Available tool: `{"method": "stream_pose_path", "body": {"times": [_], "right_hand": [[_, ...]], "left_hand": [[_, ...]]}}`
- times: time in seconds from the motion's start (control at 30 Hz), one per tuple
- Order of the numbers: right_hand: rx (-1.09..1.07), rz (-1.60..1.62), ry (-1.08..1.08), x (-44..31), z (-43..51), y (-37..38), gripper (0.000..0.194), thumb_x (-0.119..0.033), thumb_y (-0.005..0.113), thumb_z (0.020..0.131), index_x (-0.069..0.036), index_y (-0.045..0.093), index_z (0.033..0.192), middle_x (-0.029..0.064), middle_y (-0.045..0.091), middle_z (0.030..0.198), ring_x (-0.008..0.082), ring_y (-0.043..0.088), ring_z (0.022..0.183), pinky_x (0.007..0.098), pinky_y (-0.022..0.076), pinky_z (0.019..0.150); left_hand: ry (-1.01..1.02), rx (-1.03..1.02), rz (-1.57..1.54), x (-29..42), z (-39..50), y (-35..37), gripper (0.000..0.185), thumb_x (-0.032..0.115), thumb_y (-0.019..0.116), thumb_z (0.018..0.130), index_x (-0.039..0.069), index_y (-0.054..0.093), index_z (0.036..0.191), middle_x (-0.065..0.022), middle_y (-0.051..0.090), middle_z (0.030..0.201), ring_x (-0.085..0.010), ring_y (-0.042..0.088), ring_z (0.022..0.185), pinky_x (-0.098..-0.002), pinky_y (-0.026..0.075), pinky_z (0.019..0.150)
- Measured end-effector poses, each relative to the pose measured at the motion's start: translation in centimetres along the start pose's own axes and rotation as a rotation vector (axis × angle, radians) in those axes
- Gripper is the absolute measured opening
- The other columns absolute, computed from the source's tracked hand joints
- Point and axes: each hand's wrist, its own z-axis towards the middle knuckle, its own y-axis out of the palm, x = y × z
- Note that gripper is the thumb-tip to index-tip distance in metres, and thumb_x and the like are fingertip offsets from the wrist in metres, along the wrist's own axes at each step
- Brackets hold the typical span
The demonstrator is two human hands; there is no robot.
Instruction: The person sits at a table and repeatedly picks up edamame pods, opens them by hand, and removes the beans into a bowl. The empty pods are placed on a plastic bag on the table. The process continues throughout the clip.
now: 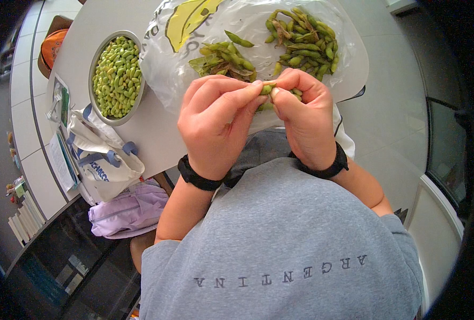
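Between my fingertips is a green soybean pod (266, 89), pinched from both sides. My left hand (219, 120) grips one end with thumb and fingers; my right hand (307, 112) has its thumb and forefinger on the other. Below them lies a clear plastic bag (165, 88) with printing, spread on the table. On it, a heap of whole pods (313, 46) sits at the far right. A smaller pile of pods and husks (229, 60) is just beyond my left hand, partly hidden by it. Further left, an oval metal bowl (94, 102) holds many shelled green beans (117, 78).
The white table (161, 148) has a rounded right end. At its left edge are a canvas tote bag (101, 160), papers (63, 160) and a lilac bag (131, 212) lower down. An orange bag (55, 46) rests on a chair beyond. Books (27, 218) stand at far left.
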Motion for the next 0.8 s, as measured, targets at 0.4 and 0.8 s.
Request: {"method": "stream_pose_path", "body": {"times": [0.4,0.8], "right_hand": [[0.039,-0.126,-0.074,0.0,0.1,0.0,0.002,-0.003,0.07,0.087,-0.001,0.069,0.089,-0.0026,0.064,0.081,0.0026,0.054,0.074,0.0196,0.0444,0.064],[-0.073,0.332,0.24,0.3,0.2,0.1,0.018,-0.019,0.067,0.1,-0.003,0.066,0.107,-0.0008,0.064,0.085,0.0031,0.055,0.07,0.0175,0.0388,0.055]], "left_hand": [[-0.912,-0.111,-0.937,1.2,0.1,-0.4,0.018,0.001,0.076,0.091,-0.004,0.074,0.108,-0.0078,0.075,0.101,-0.0111,0.07,0.092,-0.0231,0.055,0.082],[-0.719,-0.05,-0.825,0.8,0.2,0.5,0.009,-0.003,0.074,0.091,-0.004,0.071,0.099,-0.0062,0.071,0.098,-0.0116,0.067,0.091,-0.0246,0.054,0.083]]}}
